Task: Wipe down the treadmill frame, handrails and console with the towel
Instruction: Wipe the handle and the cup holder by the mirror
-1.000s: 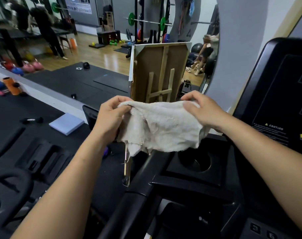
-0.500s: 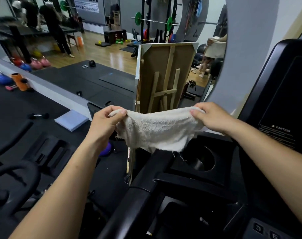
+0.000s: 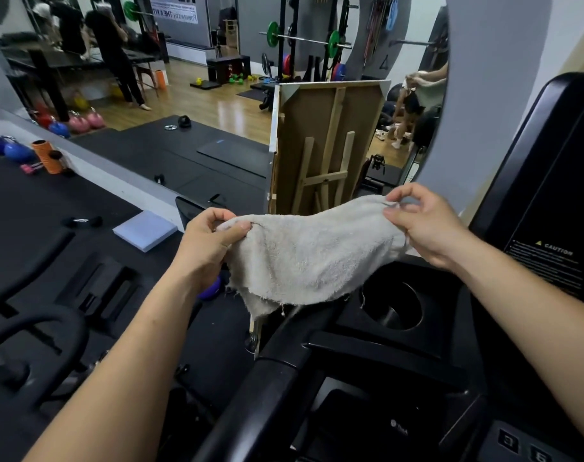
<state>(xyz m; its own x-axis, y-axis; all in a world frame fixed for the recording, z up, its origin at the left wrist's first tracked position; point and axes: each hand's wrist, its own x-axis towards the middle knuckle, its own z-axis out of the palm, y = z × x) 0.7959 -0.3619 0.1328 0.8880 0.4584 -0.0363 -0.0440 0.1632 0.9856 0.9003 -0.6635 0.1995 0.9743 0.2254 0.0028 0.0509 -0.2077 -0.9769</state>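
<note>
- Because the black handrail lies nearest us, we start there. Nothing presses on it, and we cannot tell whether it has been wiped.
- Just past it is the cup holder, below the towel's right side.
- Our left hand pinches one end of the towel between thumb and curled fingers. Our right hand pinches the other end with thumb and fingertips.
- The towel hangs in the air between our hands, above the handrail. Its long axis runs left to right, rising a little toward the right hand. The frayed lower edge droops close to the rail, and we cannot tell if it brushes it.
- The console stands beyond our right hand, untouched.
- We judge that no wiping is under way. The cloth looks spread for readying, so frame, handrails and console all appear left to do.
- Farthest, a wooden easel stands by the mirror.
</note>
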